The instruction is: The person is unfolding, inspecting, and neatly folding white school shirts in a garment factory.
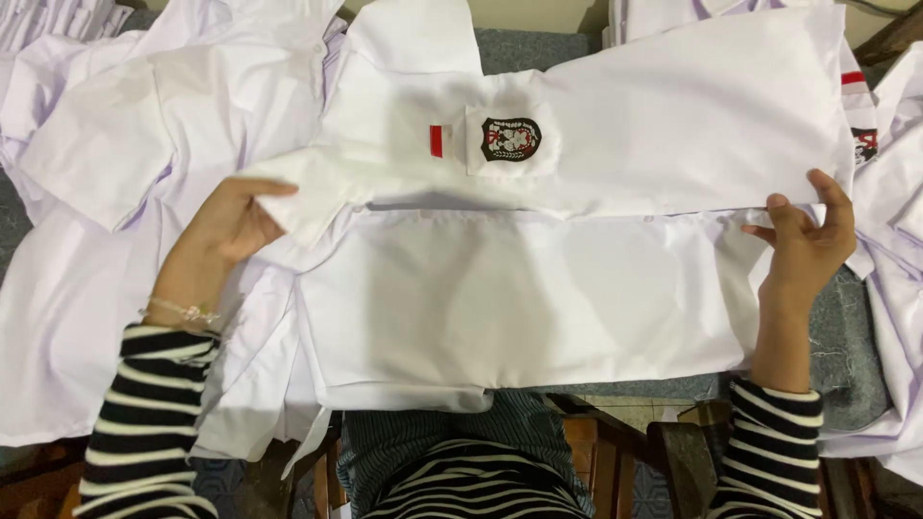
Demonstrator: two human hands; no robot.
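White shirt soft, light, limp; best gripped at fold edges. Left hand pinches collar-end fold, right hand pinches hem-end fold, on surface.

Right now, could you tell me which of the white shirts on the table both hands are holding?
The folded white shirt in the middle, with the crest pocket facing up. The left hand and right hand pinch its ends; the other shirts lie loose alongside.

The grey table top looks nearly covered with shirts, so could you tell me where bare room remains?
Bare grey table top shows right of the right hand, between the folded white shirt and the right-hand shirts. A small patch lies above the collar. Left is crowded by the shirt pile beside the left hand.
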